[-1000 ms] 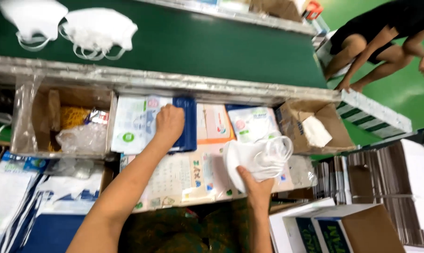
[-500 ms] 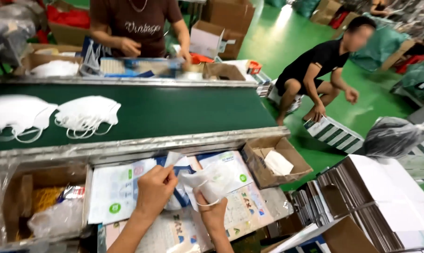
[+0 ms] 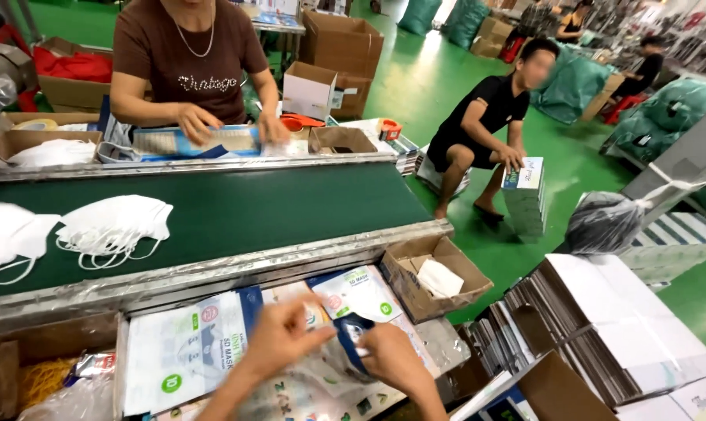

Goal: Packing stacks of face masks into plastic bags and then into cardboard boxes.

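Note:
My left hand (image 3: 279,337) and my right hand (image 3: 390,360) meet low in the head view, both gripping a clear and blue mask pouch (image 3: 345,343) with white masks in it. Under them lie flat printed mask pouches (image 3: 183,349) on a work shelf. Two piles of white face masks (image 3: 113,224) rest on the green conveyor belt (image 3: 275,204) beyond the shelf.
A person in a brown shirt (image 3: 189,62) works across the belt. A person in black (image 3: 493,117) crouches by stacked boxes on the green floor. An open cardboard box (image 3: 435,277) sits at my right, and stacked flat cartons (image 3: 594,327) stand further right.
The view has tilted up from the shelf toward the room. My left hand left the flat pouches and joined my right hand on the pouch with the masks.

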